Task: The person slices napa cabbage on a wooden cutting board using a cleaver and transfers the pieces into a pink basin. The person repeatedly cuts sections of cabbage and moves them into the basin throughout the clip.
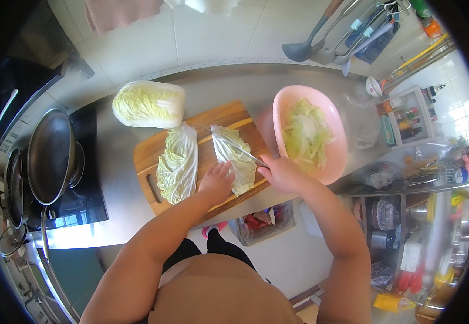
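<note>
My right hand [281,174] is closed on the handle of a kitchen knife [240,149], whose blade lies across a napa cabbage piece [236,162] on the right half of a wooden cutting board [204,148]. Resting with its fingers on that piece's left side is my left hand [218,182]; it grips nothing I can make out. A second cabbage piece [179,166] lies on the board's left half. Behind it, a larger cabbage [149,104] rests on the steel counter by the board's back left corner. Cut cabbage leaves [307,131] sit in a pink basin [335,150], right of the board.
A frying pan [51,156] stands on the black cooktop [90,182] at the left. Ladles and spatulas [303,50] hang on the back wall. A clear plastic bag [362,121] and a rack of bottles [414,117] are beyond the basin. Below the counter is a bin [262,227].
</note>
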`<control>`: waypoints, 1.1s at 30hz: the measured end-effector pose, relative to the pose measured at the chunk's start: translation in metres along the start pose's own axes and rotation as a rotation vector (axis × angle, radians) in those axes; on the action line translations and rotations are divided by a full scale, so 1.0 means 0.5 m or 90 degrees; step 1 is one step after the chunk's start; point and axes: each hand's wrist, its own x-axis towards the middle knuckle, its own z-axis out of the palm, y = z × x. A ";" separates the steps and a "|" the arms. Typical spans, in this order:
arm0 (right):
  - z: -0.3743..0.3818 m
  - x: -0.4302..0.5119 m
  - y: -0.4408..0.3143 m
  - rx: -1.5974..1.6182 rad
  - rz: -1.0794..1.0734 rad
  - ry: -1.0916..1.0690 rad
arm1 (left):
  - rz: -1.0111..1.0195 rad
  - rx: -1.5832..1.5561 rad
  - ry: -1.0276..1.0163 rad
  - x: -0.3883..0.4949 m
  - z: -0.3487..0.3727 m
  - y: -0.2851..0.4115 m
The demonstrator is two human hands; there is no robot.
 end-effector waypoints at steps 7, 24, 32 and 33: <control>0.031 -0.189 0.114 0.049 0.036 -0.011 | -0.013 -0.029 0.001 -0.001 0.003 -0.003; 0.173 -0.112 0.047 0.238 0.010 0.122 | 0.001 -0.026 0.012 -0.064 -0.016 -0.018; 0.186 -0.053 0.028 0.181 0.036 0.104 | -0.020 -0.029 -0.010 -0.077 0.006 -0.016; 0.193 -0.041 0.029 0.181 0.041 0.097 | -0.026 -0.042 -0.009 -0.078 0.008 -0.016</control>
